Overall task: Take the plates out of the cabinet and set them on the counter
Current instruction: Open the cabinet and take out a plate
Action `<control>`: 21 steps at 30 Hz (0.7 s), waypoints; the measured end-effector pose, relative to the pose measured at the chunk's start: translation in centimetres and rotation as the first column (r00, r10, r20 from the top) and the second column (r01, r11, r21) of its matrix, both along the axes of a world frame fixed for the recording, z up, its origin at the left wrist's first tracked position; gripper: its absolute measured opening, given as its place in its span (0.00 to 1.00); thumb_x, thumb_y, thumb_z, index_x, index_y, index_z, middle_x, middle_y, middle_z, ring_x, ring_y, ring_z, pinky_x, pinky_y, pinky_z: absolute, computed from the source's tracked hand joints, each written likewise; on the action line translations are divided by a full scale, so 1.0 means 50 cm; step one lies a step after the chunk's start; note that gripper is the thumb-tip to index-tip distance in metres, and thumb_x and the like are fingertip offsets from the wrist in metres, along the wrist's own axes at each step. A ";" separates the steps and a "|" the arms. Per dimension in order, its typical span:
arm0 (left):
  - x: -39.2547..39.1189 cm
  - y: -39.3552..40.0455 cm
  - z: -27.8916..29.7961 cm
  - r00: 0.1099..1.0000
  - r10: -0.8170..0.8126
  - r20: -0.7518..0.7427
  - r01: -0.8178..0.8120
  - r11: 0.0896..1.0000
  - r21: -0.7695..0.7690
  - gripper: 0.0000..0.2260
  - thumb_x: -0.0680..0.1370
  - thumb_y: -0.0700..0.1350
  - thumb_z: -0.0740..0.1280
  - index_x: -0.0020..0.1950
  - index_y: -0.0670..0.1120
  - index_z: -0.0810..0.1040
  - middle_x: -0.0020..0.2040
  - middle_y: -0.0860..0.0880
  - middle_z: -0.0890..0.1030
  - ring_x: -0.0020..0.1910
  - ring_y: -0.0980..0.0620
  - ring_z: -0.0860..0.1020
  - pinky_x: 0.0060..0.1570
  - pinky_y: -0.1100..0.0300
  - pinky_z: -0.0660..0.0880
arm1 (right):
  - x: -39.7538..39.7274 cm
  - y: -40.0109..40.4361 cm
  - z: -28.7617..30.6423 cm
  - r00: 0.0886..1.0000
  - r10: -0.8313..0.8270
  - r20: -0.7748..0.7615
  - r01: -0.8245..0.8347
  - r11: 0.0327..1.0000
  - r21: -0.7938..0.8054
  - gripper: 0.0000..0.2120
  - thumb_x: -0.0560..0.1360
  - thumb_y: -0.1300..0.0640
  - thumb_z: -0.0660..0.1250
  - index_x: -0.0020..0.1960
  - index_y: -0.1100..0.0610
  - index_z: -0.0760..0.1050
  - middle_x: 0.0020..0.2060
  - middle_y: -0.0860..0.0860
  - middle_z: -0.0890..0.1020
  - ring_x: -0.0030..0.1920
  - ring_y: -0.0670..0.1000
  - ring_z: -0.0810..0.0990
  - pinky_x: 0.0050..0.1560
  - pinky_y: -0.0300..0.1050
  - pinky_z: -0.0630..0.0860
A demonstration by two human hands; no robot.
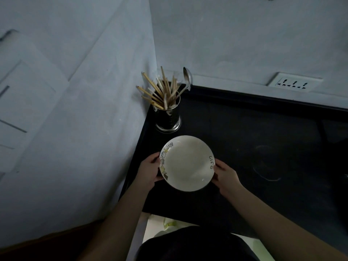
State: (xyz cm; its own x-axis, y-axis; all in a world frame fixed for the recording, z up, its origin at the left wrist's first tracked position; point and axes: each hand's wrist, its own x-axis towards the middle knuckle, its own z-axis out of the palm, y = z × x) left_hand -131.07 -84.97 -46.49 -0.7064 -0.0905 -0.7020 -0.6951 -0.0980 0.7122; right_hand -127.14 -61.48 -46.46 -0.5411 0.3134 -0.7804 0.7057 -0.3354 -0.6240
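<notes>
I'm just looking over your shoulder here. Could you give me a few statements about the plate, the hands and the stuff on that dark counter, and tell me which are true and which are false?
1. Both hands hold the plate, the left hand at one edge and the right hand at the other. True.
2. The plate carries food. False: it is empty, with only a printed pattern and lettering along its rim.
3. A metal holder with chopsticks and a ladle stands in the counter's corner. True.
4. The plate touches the metal holder. False: bare dark counter shows between them.
5. A wall socket sits above the counter's far edge. True.
</notes>
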 end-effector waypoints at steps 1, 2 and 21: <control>-0.002 0.002 0.001 1.000 -0.003 -0.003 0.003 1.000 -0.001 0.12 0.82 0.41 0.62 0.50 0.57 0.80 0.49 0.52 0.84 0.48 0.50 0.82 0.35 0.53 0.81 | 0.000 0.001 0.002 1.000 0.000 0.000 0.000 1.000 0.000 0.18 0.78 0.64 0.64 0.66 0.53 0.74 0.53 0.52 0.82 0.52 0.54 0.81 0.50 0.53 0.79; -0.004 0.003 0.003 1.000 -0.004 -0.004 0.004 1.000 -0.004 0.12 0.82 0.41 0.63 0.49 0.57 0.80 0.49 0.52 0.84 0.48 0.50 0.82 0.34 0.53 0.81 | -0.002 0.002 0.002 1.000 0.001 0.000 -0.001 1.000 -0.002 0.18 0.78 0.64 0.64 0.67 0.54 0.74 0.53 0.52 0.82 0.52 0.54 0.81 0.50 0.53 0.79; -0.019 0.003 -0.020 0.999 -0.038 -0.015 0.037 0.996 -0.076 0.11 0.81 0.39 0.64 0.59 0.51 0.81 0.53 0.50 0.83 0.50 0.51 0.81 0.32 0.58 0.79 | -0.004 0.014 -0.004 0.999 0.031 0.029 -0.032 0.999 0.033 0.20 0.77 0.62 0.66 0.68 0.52 0.72 0.56 0.52 0.80 0.53 0.53 0.80 0.55 0.55 0.79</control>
